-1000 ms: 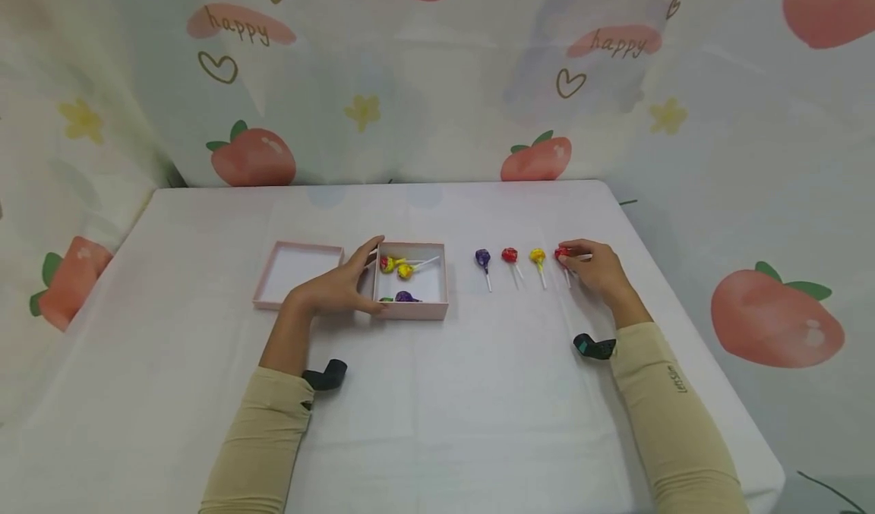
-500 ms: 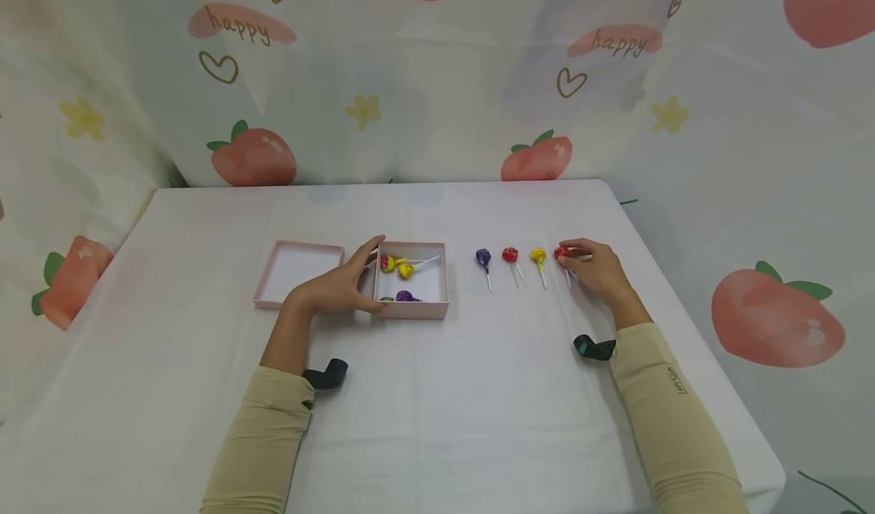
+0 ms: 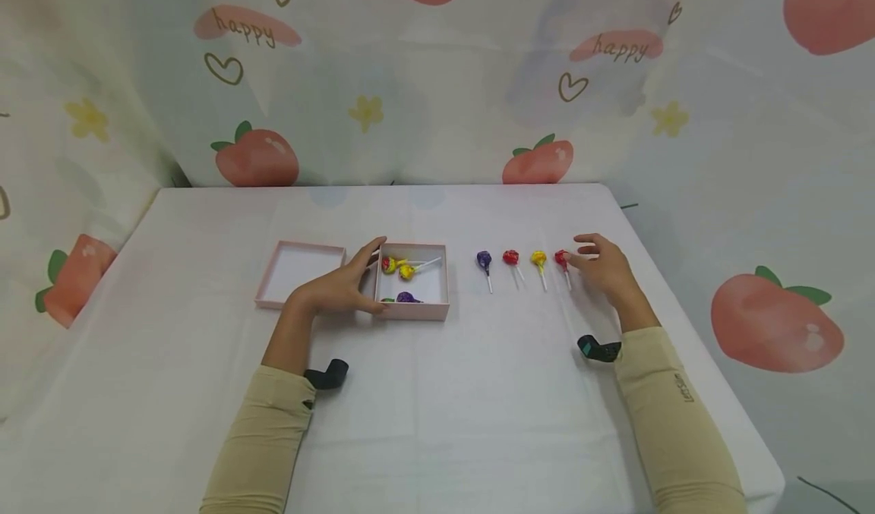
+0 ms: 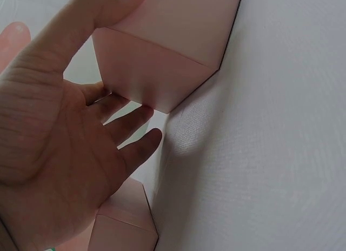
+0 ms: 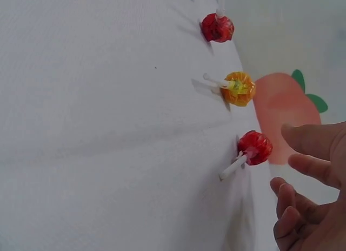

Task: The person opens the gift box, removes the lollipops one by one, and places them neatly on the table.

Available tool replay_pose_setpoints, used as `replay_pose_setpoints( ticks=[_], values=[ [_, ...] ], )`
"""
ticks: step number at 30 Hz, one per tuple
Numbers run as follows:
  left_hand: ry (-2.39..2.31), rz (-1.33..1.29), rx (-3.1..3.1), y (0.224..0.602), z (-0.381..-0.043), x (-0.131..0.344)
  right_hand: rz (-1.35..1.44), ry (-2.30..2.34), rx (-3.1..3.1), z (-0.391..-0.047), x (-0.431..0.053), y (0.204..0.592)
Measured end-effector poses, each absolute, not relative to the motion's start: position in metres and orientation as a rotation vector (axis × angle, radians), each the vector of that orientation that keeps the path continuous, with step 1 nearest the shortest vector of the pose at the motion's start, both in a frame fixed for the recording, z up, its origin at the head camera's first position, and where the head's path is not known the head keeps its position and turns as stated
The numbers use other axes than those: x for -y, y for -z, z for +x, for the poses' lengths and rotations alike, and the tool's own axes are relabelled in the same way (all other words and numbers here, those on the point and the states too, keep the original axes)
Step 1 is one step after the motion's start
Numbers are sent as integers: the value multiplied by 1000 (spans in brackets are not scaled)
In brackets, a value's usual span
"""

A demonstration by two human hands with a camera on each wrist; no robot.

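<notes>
My left hand (image 3: 335, 286) holds the pale pink open box (image 3: 413, 312) at its left end, thumb on the front wall and index finger at the back corner. Inside lie a purple lollipop (image 3: 406, 297), a yellow one (image 3: 407, 272), a red-and-yellow one (image 3: 390, 264) and a green bit mostly hidden by the front wall. To the right, my right hand (image 3: 604, 267) hovers with fingers spread beside a red lollipop (image 5: 255, 147), holding nothing. That lollipop ends a row with a yellow lollipop (image 3: 538, 258), another red lollipop (image 3: 510, 257) and a purple lollipop (image 3: 484, 260).
The shallow pink lid (image 3: 301, 272) lies inside up, left of the box and partly behind my left hand. A white cloth covers the table (image 3: 437, 392). A printed fabric backdrop (image 3: 437, 81) rises behind the table's far edge.
My right hand has let go of the rightmost red lollipop and drawn slightly right, its fingers parting. The lollipop stays in the row. My left hand and the box have not moved.
</notes>
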State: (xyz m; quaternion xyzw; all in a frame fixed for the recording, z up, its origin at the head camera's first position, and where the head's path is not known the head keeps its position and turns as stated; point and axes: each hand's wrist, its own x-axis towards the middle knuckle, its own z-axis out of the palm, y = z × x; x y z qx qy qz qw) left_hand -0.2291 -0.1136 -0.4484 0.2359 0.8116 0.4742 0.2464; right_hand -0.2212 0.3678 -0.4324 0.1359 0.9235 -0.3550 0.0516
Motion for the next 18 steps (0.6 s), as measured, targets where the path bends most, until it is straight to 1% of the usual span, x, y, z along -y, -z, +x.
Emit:
replay_pose_setpoints(
  ticks=[8, 18],
  values=[
    [-1288, 643, -2217, 450, -229, 113, 355, 1102, -2931, -219, -343, 419],
    [-1285, 631, -2226, 450, -229, 112, 32, 1281, -2838, -224, -309, 402]
  ],
)
